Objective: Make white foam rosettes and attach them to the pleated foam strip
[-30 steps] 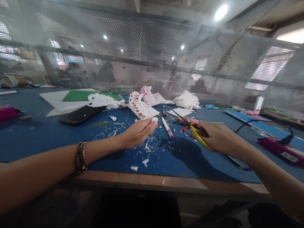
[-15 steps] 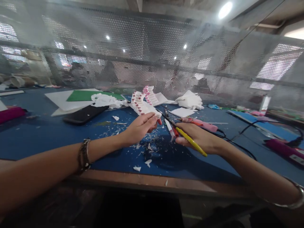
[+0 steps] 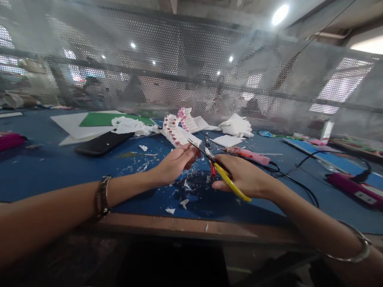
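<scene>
On my left wrist I wear a dark bracelet (image 3: pixel 102 197), a broad brownish-black band with small pale, shiny bits along it. On either side of that bracelet, my left hand (image 3: pixel 173 165) and left forearm (image 3: pixel 56 217) are bare. Well to the bracelet's right, a slim silvery bangle (image 3: pixel 357 259) rings my bare right forearm (image 3: pixel 308 213); my right hand (image 3: pixel 243 173) is bare too.

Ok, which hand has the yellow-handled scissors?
The right hand, gripping the scissors; the left hand instead pinches a small white piece by the blades.
</scene>
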Tool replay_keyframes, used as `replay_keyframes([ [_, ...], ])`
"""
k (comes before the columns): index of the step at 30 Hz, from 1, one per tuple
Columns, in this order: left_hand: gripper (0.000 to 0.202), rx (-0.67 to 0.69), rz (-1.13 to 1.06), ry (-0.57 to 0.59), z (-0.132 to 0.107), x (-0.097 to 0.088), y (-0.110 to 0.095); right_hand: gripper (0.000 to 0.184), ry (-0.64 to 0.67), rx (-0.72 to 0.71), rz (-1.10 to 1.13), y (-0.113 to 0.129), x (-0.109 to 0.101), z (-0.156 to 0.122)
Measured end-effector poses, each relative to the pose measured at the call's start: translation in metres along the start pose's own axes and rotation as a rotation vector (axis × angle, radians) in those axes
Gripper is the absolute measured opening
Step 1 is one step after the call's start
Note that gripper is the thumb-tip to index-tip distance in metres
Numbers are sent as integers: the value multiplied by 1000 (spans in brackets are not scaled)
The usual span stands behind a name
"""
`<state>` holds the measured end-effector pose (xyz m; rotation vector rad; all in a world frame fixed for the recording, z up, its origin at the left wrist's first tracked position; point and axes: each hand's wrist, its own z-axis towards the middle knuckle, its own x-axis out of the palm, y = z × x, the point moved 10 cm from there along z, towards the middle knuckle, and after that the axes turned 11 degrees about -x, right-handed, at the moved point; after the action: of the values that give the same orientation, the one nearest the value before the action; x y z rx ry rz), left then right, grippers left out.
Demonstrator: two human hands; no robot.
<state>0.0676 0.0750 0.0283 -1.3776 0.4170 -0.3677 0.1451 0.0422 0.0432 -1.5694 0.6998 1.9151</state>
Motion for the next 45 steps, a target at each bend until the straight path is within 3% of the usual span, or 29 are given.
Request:
replay_keyframes([
  [9,21,71,276,14,1,0,0,42,54,23,-81,1,-2,-2],
  [16,20,18,202,95,3,5,6,38,41,32,-147,0,-3,-4],
  [21,22,-1,196,130,3,9,7,39,62,43,-177,-2,-1,-4],
  [27,26,78,444,72,0,9,1,54,83,-44,-205,8,6,0],
  [31,25,69,539,80,-1,12,3,55,55,63,-218,-1,4,3],
  [34,24,52,528,71,0,12,3,52,17,151,-243,-9,-3,3],
  [38,25,21,442,90,2,14,7,47,19,152,-250,-12,-4,4],
  [45,25,63,453,123,4,14,13,50,94,138,-525,-11,-2,6],
])
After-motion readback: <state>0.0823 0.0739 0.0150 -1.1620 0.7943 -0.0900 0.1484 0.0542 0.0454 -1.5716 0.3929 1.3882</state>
